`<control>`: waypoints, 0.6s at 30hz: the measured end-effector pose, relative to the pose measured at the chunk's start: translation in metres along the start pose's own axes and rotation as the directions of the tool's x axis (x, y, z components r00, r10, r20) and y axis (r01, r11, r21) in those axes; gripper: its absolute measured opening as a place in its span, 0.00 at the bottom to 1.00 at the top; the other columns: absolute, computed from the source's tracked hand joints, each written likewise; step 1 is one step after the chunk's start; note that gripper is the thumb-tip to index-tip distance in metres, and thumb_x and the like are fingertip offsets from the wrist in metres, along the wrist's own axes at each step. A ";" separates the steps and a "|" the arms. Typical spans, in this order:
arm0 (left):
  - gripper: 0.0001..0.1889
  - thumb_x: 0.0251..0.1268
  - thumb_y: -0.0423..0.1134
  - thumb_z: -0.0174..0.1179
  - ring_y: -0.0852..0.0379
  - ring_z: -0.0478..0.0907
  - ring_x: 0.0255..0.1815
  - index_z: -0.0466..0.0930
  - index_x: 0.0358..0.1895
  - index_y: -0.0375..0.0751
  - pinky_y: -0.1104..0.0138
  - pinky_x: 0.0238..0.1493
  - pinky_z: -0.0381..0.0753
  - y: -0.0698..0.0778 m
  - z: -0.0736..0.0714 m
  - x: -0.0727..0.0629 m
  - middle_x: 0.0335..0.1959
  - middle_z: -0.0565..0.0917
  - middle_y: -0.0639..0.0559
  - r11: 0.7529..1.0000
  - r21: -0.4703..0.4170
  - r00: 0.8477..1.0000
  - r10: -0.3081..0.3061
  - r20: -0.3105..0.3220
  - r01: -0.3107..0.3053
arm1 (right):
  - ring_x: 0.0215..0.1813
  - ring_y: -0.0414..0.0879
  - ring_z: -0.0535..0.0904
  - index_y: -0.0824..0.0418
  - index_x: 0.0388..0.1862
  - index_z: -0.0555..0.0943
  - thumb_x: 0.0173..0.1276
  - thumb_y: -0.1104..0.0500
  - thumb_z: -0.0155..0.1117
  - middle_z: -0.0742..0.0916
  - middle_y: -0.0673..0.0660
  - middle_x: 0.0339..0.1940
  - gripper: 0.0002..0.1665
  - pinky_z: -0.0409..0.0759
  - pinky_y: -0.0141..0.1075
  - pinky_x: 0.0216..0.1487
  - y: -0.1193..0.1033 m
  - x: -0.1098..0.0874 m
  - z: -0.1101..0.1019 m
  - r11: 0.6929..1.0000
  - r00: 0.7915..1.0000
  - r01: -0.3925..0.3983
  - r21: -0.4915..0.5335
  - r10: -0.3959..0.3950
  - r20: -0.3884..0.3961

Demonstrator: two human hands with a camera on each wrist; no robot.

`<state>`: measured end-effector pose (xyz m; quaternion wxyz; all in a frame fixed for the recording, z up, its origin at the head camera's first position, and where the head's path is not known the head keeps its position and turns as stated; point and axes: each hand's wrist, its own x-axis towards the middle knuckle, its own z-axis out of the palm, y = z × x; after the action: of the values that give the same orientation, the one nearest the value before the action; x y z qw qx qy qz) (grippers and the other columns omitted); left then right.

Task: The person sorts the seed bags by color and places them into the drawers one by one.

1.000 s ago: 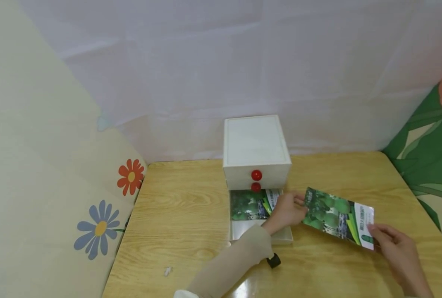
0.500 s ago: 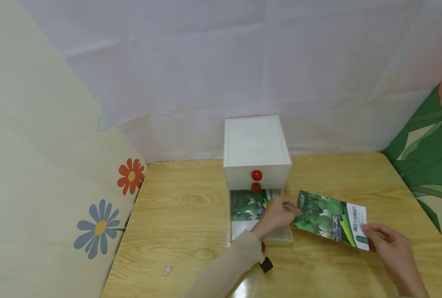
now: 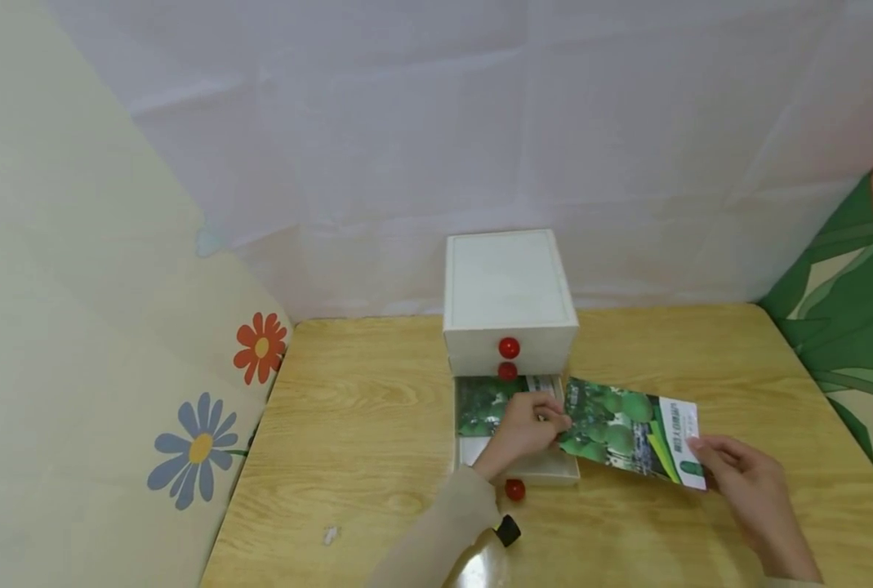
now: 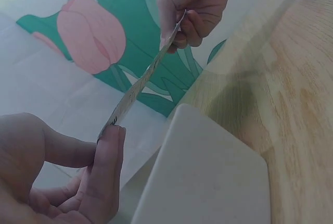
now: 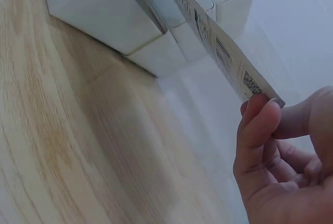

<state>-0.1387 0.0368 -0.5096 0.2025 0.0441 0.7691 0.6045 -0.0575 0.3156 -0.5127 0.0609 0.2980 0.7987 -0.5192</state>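
A flat seed packet point(image 3: 620, 429) printed with round green fruits is held between both hands in the head view, to the right of the open lower drawer. My left hand point(image 3: 518, 433) pinches its left edge above the drawer point(image 3: 554, 469). On the opposite end, my right hand point(image 3: 748, 482) grips the white corner between thumb and fingers. Text, a barcode and a square code show on the packet's back point(image 5: 221, 52) in the right wrist view. A similar packet point(image 3: 483, 407) lies inside the drawer, partly behind the left hand.
The white drawer box point(image 3: 509, 282) stands at the back of the wooden table point(image 3: 363, 425), its upper drawer closed. A red knob point(image 3: 514, 490) sits on the pulled-out drawer's front. Flower-printed cloth point(image 3: 848, 327) hangs on the right, with a plain pale cloth behind.
Both hands have moved left together with the seed packet, bringing its left edge over the drawer's right side. The drawer box stays put.
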 end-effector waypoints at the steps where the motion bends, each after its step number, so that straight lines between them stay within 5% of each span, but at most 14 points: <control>1: 0.03 0.62 0.36 0.69 0.58 0.81 0.18 0.83 0.34 0.46 0.69 0.24 0.81 -0.001 -0.002 -0.001 0.25 0.85 0.58 1.000 -0.001 1.000 0.007 -0.002 -0.007 | 0.34 0.32 0.80 0.67 0.65 0.74 0.75 0.41 0.56 0.84 0.36 0.34 0.35 0.85 0.33 0.33 -0.001 -0.001 0.001 1.000 1.000 0.004 0.000 -0.004 0.001; 18: 0.04 0.62 0.35 0.68 0.54 0.82 0.18 0.83 0.37 0.42 0.66 0.22 0.83 -0.013 -0.029 -0.021 0.24 0.86 0.52 0.999 -0.050 0.999 0.007 -0.045 -0.009 | 0.33 0.34 0.83 0.71 0.57 0.79 0.76 0.47 0.57 0.88 0.41 0.34 0.28 0.86 0.34 0.32 -0.017 -0.012 0.025 0.988 0.986 0.156 -0.004 -0.156 0.052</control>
<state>-0.1278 0.0003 -0.5112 0.1840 0.0287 0.7580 0.6251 -0.0623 0.2844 -0.5055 0.0419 0.2209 0.8198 -0.5267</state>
